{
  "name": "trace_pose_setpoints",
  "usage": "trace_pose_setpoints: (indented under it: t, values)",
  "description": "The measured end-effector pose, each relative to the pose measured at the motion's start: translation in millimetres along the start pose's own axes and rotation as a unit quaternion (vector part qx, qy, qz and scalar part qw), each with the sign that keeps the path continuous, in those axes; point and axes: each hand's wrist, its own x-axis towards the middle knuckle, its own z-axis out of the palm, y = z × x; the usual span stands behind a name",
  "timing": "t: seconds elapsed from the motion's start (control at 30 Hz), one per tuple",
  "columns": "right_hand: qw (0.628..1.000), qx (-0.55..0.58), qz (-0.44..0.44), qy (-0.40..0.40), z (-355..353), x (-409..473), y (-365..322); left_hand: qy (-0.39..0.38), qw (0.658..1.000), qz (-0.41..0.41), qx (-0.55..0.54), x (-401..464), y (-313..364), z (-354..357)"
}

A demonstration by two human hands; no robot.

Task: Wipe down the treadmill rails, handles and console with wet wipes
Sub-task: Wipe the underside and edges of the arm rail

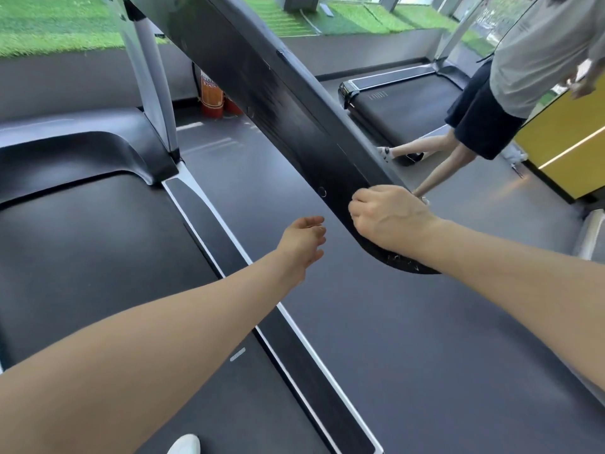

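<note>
The treadmill handrail (278, 103), a broad black bar, slants from the upper left down to its rounded end near the middle of the view, above the grey floor (393, 339) beside the running belt (82, 257). The right hand (389, 217) sits on the rail's lower end with fingers curled in against the top surface; whether a wipe lies under them cannot be told. The left hand (302, 240) hangs in the air just left of the rail's end, fingers relaxed and holding nothing. Beyond, another person (510, 93) in a grey top and dark shorts stands by a second treadmill (402, 103), and a red fire extinguisher (211, 96) stands by the wall.
</note>
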Motion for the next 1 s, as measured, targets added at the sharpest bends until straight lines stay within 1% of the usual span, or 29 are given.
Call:
trace_pose_setpoints:
  t: [0.07, 0.2, 0.3, 0.33, 0.37, 0.4, 0.53, 0.57, 0.7, 0.8, 0.9, 1.0]
  values:
    - [1.0, 0.016, -0.002, -0.025, 3, -32, -14, -0.007, 1.0, -0.002, 0.01, -2, -3, 3]
    - [0.993, 0.028, -0.004, -0.111, 0, -79, -39, -0.022, 0.999, 0.001, 0.045, -4, -8, 9]
    - [0.983, 0.069, 0.015, -0.172, -3, -94, -54, -0.029, 0.998, -0.007, 0.056, -4, -11, 11]
    - [0.979, 0.084, 0.026, -0.181, -5, -91, -56, -0.029, 0.998, -0.009, 0.057, -4, -11, 11]
    - [0.98, 0.092, 0.035, -0.173, -7, -83, -55, -0.029, 0.998, -0.009, 0.059, -3, -11, 10]
    - [0.984, 0.091, 0.039, -0.148, -9, -70, -52, -0.028, 0.998, -0.007, 0.06, -1, -10, 9]
    - [0.997, 0.052, 0.056, -0.017, -6, 2, -29, -0.02, 0.999, 0.004, 0.046, 6, -6, 5]
    - [0.998, 0.03, 0.053, -0.012, -3, 16, -22, -0.018, 0.999, 0.006, 0.043, 7, -5, 4]
    - [0.995, -0.02, 0.024, -0.1, 4, 24, -13, -0.004, 0.999, 0.006, 0.044, 10, -6, -1]
    - [0.987, 0.011, 0.003, -0.162, 0, -3, -31, 0.006, 0.999, 0.0, 0.051, 4, -13, 2]
    - [0.983, 0.035, -0.002, -0.181, -4, -32, -47, 0.004, 0.998, -0.002, 0.058, -6, -19, 11]
    - [0.983, 0.06, 0.015, -0.175, -9, -54, -53, 0.001, 0.998, 0.002, 0.068, -16, -25, 22]
